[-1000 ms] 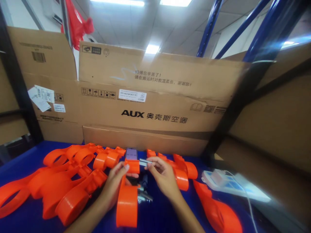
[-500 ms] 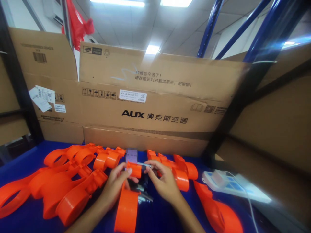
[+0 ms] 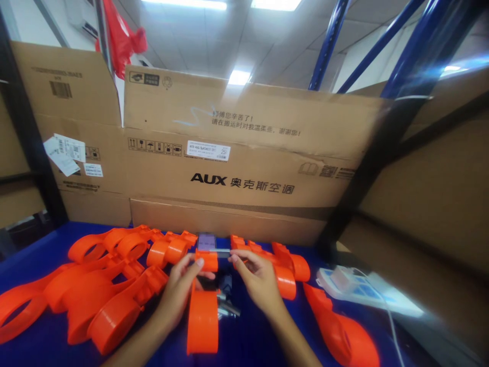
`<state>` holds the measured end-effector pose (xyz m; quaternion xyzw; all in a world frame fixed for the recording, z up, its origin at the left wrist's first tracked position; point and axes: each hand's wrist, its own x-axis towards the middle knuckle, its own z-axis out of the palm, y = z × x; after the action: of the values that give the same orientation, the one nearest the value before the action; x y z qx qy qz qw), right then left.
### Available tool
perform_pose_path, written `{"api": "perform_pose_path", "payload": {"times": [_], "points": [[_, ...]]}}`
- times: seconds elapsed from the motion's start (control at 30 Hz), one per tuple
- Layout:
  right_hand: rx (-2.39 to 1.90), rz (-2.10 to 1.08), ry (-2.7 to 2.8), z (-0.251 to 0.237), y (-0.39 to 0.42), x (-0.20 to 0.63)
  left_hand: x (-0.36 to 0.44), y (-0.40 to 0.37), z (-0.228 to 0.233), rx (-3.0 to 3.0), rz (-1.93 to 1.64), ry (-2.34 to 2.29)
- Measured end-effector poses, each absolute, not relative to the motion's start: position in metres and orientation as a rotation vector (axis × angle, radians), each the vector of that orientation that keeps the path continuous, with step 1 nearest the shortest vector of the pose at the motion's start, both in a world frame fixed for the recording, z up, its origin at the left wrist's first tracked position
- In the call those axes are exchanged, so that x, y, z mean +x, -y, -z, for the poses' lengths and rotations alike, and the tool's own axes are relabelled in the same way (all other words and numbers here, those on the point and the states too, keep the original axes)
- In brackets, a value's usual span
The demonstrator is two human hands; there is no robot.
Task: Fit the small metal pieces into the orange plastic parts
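Note:
My left hand [image 3: 186, 280] grips an orange plastic part [image 3: 203, 321] by its narrow upper end, thumb in front. The part's wide ring-shaped end hangs below my fingers. Between the thumb and fingertips of my right hand [image 3: 257, 278] is a thin metal rod [image 3: 221, 253]. It lies level, its left end meeting the top of the orange part; whether it sits inside cannot be made out. Several short metal pieces [image 3: 228, 307] lie on the blue surface beneath, partly covered by the orange ring. A phone [image 3: 207, 241] with a lit screen stands just behind my left hand.
Several similar orange parts [image 3: 114, 316] lie to the left, with others [image 3: 284, 280] behind my right hand. One more [image 3: 344, 331] is at the right, near a white power strip [image 3: 367, 291] with a cable. A cardboard sheet [image 3: 244, 153] closes off the back.
The orange part in my left hand has shifted slightly up, its ring swinging a little right and turning more upright. The rod has risen slightly and moved left with my right hand.

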<state>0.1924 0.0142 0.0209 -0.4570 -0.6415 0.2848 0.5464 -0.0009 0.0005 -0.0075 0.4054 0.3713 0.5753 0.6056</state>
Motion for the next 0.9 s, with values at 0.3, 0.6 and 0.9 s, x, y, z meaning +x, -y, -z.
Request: {"api": "perform_pose_path", "payload": {"times": [0.3, 0.6, 0.9], "points": [[-1.04, -0.607, 1.66, -0.026, -0.002, 0.189, -0.006, -0.003, 0.004, 1.042, -1.308, -0.857], [-0.983, -0.54, 1.857, -0.027, 0.002, 0.188, -0.008, 0.003, 0.005, 1.228, -1.248, -0.87], [-0.999, -0.479, 2.053, -0.038, 0.006, 0.191, -0.002, 0.002, 0.004, 1.097, -1.284, -0.798]]}}
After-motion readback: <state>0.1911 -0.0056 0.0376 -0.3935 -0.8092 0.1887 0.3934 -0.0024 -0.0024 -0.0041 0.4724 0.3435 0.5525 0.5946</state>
